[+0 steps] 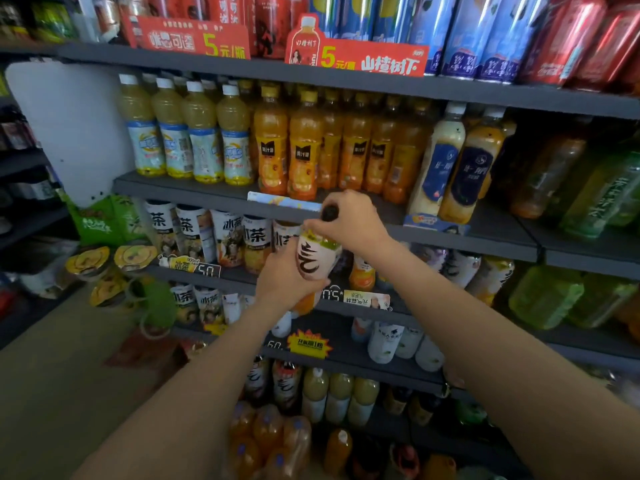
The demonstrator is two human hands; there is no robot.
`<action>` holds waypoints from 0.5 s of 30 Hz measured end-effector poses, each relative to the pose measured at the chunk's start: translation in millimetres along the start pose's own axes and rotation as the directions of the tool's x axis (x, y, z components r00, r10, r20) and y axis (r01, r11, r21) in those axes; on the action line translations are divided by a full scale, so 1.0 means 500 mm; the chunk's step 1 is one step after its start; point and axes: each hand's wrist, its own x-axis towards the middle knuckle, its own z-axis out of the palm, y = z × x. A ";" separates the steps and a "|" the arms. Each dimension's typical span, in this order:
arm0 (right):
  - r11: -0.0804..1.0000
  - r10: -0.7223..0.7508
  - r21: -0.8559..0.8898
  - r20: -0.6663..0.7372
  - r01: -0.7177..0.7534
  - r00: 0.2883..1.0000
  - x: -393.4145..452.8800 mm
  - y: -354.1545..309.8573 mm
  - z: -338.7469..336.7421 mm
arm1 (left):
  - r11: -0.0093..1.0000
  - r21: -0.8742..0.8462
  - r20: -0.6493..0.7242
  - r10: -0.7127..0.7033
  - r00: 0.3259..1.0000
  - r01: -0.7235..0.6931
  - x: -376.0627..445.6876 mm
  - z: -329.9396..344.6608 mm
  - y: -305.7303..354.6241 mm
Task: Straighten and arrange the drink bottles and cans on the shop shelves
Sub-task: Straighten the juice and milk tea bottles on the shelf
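I hold a drink bottle [317, 259] with a white label, black brush lettering and an orange base in front of the shelves. My left hand [282, 282] grips its lower body from the left. My right hand [349, 220] is curled round its neck just under the dark cap [329, 213]. The bottle stands roughly upright, level with the iced tea shelf [363, 308]. Behind it stand iced tea bottles [227, 240] and one small orange bottle [362, 273].
Above, orange juice bottles [304, 147] and pale yellow bottles [204, 133] fill a shelf [485, 233]. Cans [485, 36] line the top shelf. Green bottles [602, 199] stand at right. Instant noodle cups [104, 265] and the floor [69, 375] lie at left.
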 end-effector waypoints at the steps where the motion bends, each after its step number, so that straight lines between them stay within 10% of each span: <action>1: 0.999 0.048 -0.012 0.001 -0.048 0.999 -0.006 0.014 0.018 | 1.000 0.007 -0.002 -0.015 1.000 0.015 -0.002 0.016 -0.011; 9: 0.901 0.369 0.224 0.049 -0.370 0.928 -0.048 0.124 0.106 | 0.992 0.092 0.070 -0.096 0.993 0.089 0.014 0.127 -0.032; 15: 0.951 0.307 0.011 -0.085 -0.307 0.948 -0.062 0.164 0.162 | 0.916 -0.263 0.249 -0.238 0.939 0.302 0.069 0.173 -0.003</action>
